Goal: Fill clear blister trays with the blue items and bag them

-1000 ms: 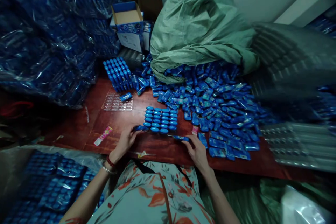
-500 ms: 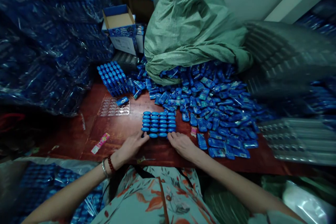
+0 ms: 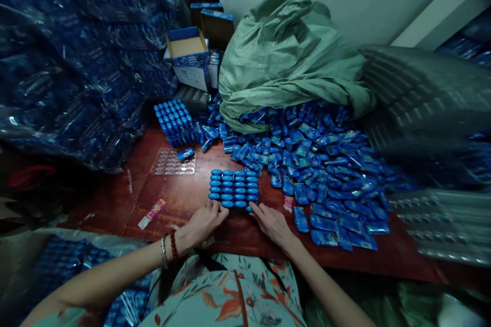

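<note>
Tabletop (image 3: 172, 196): blue packs (image 3: 227, 190) apparently touching fingers (image 3: 215, 209).

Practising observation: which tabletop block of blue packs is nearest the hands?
The front block, at left hand and right hand; the rear block stands farther left.

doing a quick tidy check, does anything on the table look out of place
One blue pack lies slanted over the clear tray, apart from the stacked packs. A pink strip lies alone on the table, like litter. Loose packs sprawl by the green sack, as if spilled.
</note>
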`<state>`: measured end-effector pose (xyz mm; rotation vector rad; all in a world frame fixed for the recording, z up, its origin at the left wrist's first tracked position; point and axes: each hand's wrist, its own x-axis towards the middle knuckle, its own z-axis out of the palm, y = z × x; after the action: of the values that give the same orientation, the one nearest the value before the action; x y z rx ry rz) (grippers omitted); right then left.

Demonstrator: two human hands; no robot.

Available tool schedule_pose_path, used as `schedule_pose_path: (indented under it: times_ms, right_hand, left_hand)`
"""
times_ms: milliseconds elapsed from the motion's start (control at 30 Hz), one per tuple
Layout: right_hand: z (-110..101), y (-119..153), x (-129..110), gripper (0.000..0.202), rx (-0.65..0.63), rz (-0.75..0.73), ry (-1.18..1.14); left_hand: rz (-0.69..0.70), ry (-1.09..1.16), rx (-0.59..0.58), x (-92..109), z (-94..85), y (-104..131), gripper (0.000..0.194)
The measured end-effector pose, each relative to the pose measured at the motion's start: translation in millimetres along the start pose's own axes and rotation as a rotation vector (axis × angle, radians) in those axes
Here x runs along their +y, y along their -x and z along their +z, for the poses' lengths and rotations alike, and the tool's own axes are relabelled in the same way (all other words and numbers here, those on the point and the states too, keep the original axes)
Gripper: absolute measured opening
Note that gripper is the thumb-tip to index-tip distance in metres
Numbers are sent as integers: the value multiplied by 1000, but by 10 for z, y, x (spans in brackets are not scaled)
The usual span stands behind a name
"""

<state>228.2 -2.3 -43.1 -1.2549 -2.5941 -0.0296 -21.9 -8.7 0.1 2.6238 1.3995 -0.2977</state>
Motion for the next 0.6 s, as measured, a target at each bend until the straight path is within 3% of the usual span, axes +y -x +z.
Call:
schedule_pose_path:
  times_ms: [67,133,267,400,500,600]
  right_hand:
    - [34,28,-14,35,69,32,-116]
    - [55,61,-19,39,167,133,-279]
    - [98,10,-26,48,332,548,-649]
    - [204,-216,-153,57,266,767,-1018]
    - [339,-295,-337,60,240,871,-1195]
    - [474,-253,-506,59,251,861,-1265]
  left_hand:
    - [7,5,-9,0,7,-22,35]
    - [-12,97,59,-24,46,14,40]
    - [-199,431,370,-45,231,137,48]
    - [-531,799,581,-17,415,70,48]
    - [-594,979,589,4,488,-28,46]
    - [-684,1257,621,16,484,4,50]
